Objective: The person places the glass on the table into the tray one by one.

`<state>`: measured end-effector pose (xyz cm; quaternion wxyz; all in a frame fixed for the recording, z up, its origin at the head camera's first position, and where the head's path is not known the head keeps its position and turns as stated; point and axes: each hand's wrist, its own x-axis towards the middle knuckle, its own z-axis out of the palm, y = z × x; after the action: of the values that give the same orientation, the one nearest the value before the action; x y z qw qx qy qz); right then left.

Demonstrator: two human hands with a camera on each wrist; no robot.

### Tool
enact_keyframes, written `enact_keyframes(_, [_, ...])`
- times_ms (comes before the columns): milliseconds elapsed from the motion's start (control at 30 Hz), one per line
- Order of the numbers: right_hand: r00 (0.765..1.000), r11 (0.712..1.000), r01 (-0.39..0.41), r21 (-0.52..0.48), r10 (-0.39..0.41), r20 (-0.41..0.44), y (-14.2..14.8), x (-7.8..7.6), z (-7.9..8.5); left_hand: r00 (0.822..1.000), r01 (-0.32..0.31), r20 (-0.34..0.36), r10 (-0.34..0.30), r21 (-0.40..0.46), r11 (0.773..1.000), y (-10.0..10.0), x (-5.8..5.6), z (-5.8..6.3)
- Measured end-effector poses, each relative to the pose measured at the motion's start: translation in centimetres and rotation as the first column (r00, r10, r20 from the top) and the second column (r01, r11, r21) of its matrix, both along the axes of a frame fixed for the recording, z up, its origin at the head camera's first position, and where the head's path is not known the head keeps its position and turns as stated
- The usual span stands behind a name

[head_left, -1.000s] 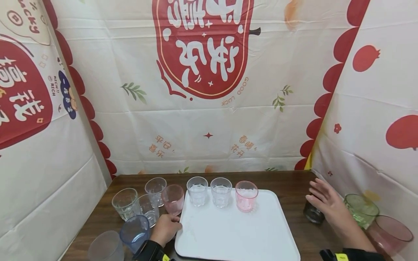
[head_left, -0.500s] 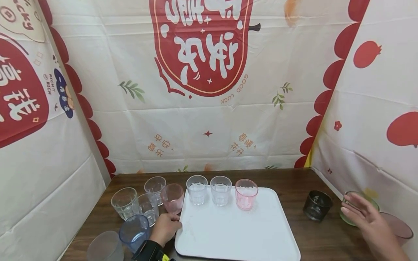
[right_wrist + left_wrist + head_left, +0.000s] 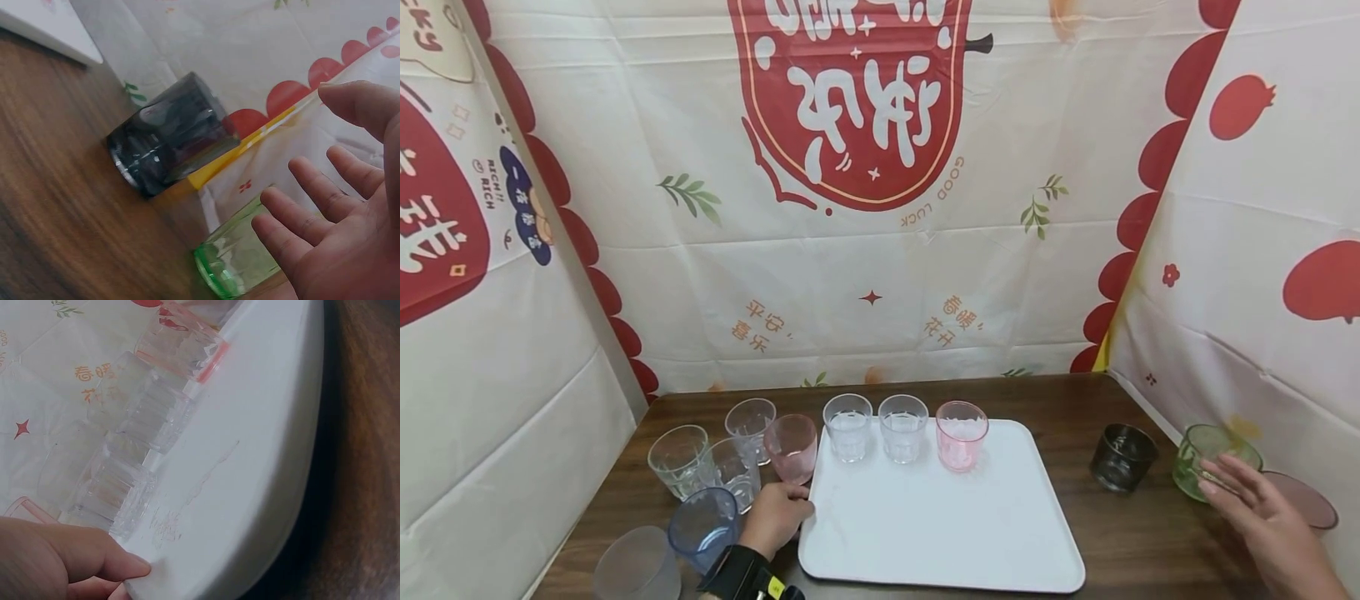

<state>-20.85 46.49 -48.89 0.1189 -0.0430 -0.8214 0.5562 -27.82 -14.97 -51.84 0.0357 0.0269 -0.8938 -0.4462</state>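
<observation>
At its nine-o'clock edge, the left hand (image 3: 773, 518) pinches the rectangular white tray (image 3: 940, 529); beyond three, the spread right hand (image 3: 1268, 518) — overreaching — could topple the translucent green tumbler (image 3: 1201, 454).

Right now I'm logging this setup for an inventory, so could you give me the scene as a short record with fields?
surface: brown table
on the white tray: two clear glasses, one pink glass, in a row along the far edge
left of tray: three clear glasses, another pink glass, blue glass, frosted glass
right of tray: black glass, green glass, dusky pink glass
left grip: pinches the tray's left edge
right grip: near the green glass, holding nothing; contact unclear
</observation>
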Motion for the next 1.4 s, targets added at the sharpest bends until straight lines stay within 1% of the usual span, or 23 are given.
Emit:
enact_keyframes(100, [1.0,1.0,-0.018,0.005,0.018,-0.016,-0.2,-0.2,-0.3,1.0,0.0,0.006,0.0,0.006,1.0,0.0,0.0,0.1])
enact_keyframes(167, [0.999,0.998,-0.004,0.056,0.002,0.032,-0.4,-0.3,-0.2,1.0,-0.001,0.011,0.001,0.009,1.0,0.0,0.0,0.1])
enact_keyframes(233, [0.998,0.997,-0.014,0.081,0.009,0.058,-0.5,-0.4,-0.3,1.0,-0.001,0.013,0.001,0.012,1.0,0.0,0.0,0.0])
enact_keyframes(367, [0.998,0.996,-0.027,0.082,0.022,0.057,-0.4,-0.7,-0.8,1.0,0.001,0.004,-0.001,0.01,1.0,0.0,0.0,-0.1])
enact_keyframes(533, [0.996,0.998,-0.02,0.066,0.014,0.086,-0.1,-1.2,-1.2,1.0,0.002,0.001,-0.002,0.023,1.0,0.0,0.0,-0.1])
enact_keyframes(667, [0.997,0.996,-0.018,0.085,0.012,0.071,0.2,-1.6,-1.6,1.0,0.006,0.002,-0.006,0.032,0.999,0.0,0.1,-0.1])
enact_keyframes(933, [0.997,0.991,-0.07,0.118,0.068,0.021,0.1,-2.9,-2.4,1.0,-0.008,0.01,0.008,0.009,1.0,-0.1,-0.1,-0.1])
enact_keyframes(1033, [0.997,0.989,-0.079,0.121,0.075,0.034,-0.1,-3.3,-2.6,1.0,-0.011,0.006,0.011,0.009,1.0,-0.1,-0.2,-0.3])
enact_keyframes(1200, [0.995,0.992,-0.074,0.107,0.067,0.073,-0.5,-4.2,-2.8,1.0,-0.007,-0.01,0.007,0.007,1.0,-0.1,-0.2,-0.5])
enact_keyframes(1333, [0.989,0.992,-0.104,0.074,0.095,0.116,-0.9,-5.2,-2.7,1.0,-0.007,-0.012,0.007,0.007,1.0,-0.2,-0.2,-0.4])
enact_keyframes(1400, [0.983,0.99,-0.13,0.044,0.123,0.134,-1.1,-5.7,-2.7,1.0,-0.011,-0.003,0.011,0.011,1.0,-0.2,-0.1,-0.3])
